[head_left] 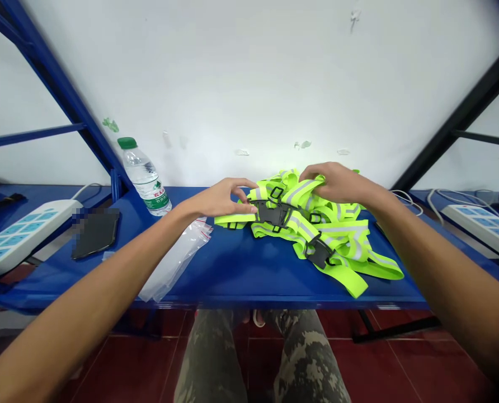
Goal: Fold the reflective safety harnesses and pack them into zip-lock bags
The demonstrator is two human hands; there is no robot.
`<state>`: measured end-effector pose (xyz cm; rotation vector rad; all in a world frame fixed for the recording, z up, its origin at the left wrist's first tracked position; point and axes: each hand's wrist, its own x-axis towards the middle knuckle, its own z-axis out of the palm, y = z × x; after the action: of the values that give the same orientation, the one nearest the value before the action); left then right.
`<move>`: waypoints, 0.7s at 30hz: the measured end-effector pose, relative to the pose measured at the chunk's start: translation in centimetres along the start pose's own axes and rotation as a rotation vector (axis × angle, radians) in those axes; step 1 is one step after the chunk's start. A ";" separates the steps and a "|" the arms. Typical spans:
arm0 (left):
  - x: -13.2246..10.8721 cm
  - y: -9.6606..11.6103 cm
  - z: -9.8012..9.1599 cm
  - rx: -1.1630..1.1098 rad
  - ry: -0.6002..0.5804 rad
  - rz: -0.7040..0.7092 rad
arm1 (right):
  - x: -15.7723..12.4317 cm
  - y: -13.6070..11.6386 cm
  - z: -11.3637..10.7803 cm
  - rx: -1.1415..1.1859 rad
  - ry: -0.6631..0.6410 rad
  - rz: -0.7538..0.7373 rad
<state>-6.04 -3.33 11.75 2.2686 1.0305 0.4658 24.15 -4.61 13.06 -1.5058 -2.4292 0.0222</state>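
A tangled heap of neon yellow reflective straps (345,229) with grey stripes lies on the blue bench. Black plastic buckles show among them: one buckle (270,214) at the left of the heap, another buckle (319,252) nearer the front edge. My left hand (224,198) is at the heap's left side, thumb and fingers closing on a strap beside the first buckle. Over the top of the heap, my right hand (331,182) has its fingers curled into the straps, with a yellow loop at the fingertips. Its fingertips are partly hidden by the webbing.
Clear zip bags (176,260) lie left of the straps on the blue bench (241,274). Behind them stands a water bottle (146,179) with a green cap. A dark phone (96,232) and a white power strip (27,235) are farther left; another power strip (484,229) is at right.
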 end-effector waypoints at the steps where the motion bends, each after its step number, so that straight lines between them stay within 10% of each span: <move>1: -0.1 -0.1 0.1 0.008 -0.017 -0.022 | -0.1 0.1 0.1 -0.063 0.078 0.056; 7: -0.1 -0.7 0.6 -0.172 0.054 -0.027 | -1.5 -2.0 0.2 -0.181 0.210 0.500; 12: 0.4 -0.5 1.2 -0.538 0.199 -0.055 | -2.3 -3.6 3.1 0.549 -0.079 0.161; 16: 0.7 -0.2 0.7 -0.662 0.333 -0.075 | -2.1 -4.0 5.9 0.747 -0.123 0.202; 21: -0.1 -0.3 -2.2 -0.446 0.316 -0.096 | -1.7 -2.3 3.3 0.858 0.115 0.232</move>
<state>-7.44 -2.40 13.18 1.7762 1.0554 0.9340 22.03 -6.69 9.86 -1.2873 -1.7516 0.8713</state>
